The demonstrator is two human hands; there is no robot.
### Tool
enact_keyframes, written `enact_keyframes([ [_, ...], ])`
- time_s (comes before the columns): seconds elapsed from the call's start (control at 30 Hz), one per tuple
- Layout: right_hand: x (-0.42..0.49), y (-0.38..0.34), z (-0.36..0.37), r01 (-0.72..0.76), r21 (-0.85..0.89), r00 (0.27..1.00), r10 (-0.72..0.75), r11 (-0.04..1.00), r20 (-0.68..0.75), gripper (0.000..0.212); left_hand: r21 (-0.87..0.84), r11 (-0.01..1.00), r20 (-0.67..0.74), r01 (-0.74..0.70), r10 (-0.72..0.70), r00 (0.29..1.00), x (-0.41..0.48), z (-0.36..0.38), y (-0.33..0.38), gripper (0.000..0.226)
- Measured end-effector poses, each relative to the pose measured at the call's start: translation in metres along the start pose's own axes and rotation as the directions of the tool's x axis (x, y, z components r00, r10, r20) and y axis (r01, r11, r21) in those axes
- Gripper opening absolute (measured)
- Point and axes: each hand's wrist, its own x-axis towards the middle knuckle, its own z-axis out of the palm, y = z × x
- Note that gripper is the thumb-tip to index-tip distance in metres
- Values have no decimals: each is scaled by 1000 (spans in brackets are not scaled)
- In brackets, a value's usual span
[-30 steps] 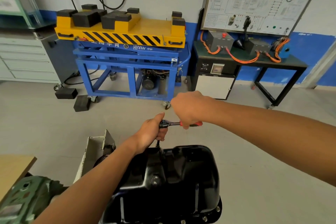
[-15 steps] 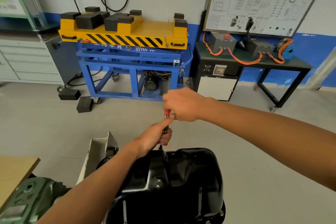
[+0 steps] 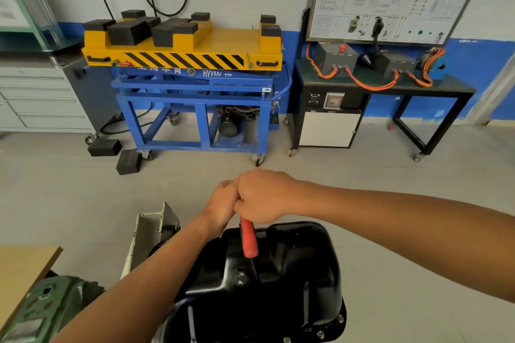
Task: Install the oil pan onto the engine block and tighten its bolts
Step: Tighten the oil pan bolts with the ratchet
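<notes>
Head view shows both hands pressed together just beyond the far edge of the black oil pan (image 3: 267,284), which sits directly below and nearer than them, its flange bolts (image 3: 320,333) showing along the near right rim. The right hand (image 3: 263,196) is closed in a fist around the upper part of a ratchet (image 3: 249,239); its red handle sticks out below the fist and points back over the pan. The left hand (image 3: 223,203) is curled shut just beside it, touching it, apparently steadying the head of the tool, though what its fingers hold is hidden behind the right hand.

The socket and the bolt being worked are out of sight under the hands, so it cannot be told whether the socket sits square. That is the main risk: if the tool is tilted, a hard pull could slip it off the bolt head, rounding it and throwing the knuckles against the pan's edge. The handle lies close over the pan's raised belly, so a full swing may knock it against the metal and cut the stroke short. Pulling too hard on one bolt before the others are snug could seat the flange unevenly and later leak, or strip the thread in the block. With arms stretched out this far, control of force looks limited.
</notes>
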Motion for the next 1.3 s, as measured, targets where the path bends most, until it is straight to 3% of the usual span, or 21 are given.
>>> enact_keyframes([
  [0.13,1,-4,-1,-34,138,999,29,990,38,26,-38,998,10,43,-42,999,-1,-3,3,39],
  [0.23,-8,-1,-1,-37,144,995,22,989,100,36,7,1000,20,24,-24,1000,-5,0,10,37],
  [0.33,-13,9,-12,0,6,983,-1,1000,184,41,-79,995,101,67,-59,993,-9,6,15,32],
  [0.43,-10,25,-27,24,-276,962,53,961,269,46,-109,988,182,110,-89,979,-7,8,14,42],
  [0.5,-5,38,-31,-23,-407,977,107,913,185,41,-85,990,276,109,-81,958,-4,8,11,60],
  [0.57,1,49,-32,-64,-448,997,77,892,11,36,-35,997,352,76,-58,934,-2,8,9,66],
  [0.63,12,54,-31,-1,-500,993,-60,866,-105,28,-33,997,380,73,-55,923,-1,8,8,64],
  [0.73,30,52,-28,106,-569,960,-232,816,-153,13,-33,998,425,59,-39,904,-1,5,8,66],
  [0.9,34,53,-22,183,-533,936,-312,826,-163,8,23,999,494,30,-38,869,-3,4,9,83],
  [1.0,21,63,-16,130,-467,960,-230,875,-162,23,-62,997,407,44,-15,913,-2,4,9,67],
  [1.17,-3,68,-22,98,-316,993,-113,944,-29,54,-96,992,276,78,-49,960,4,3,7,55],
  [1.3,-8,36,-9,157,-107,986,-150,982,72,54,-106,992,220,68,-43,975,6,4,3,48],
])
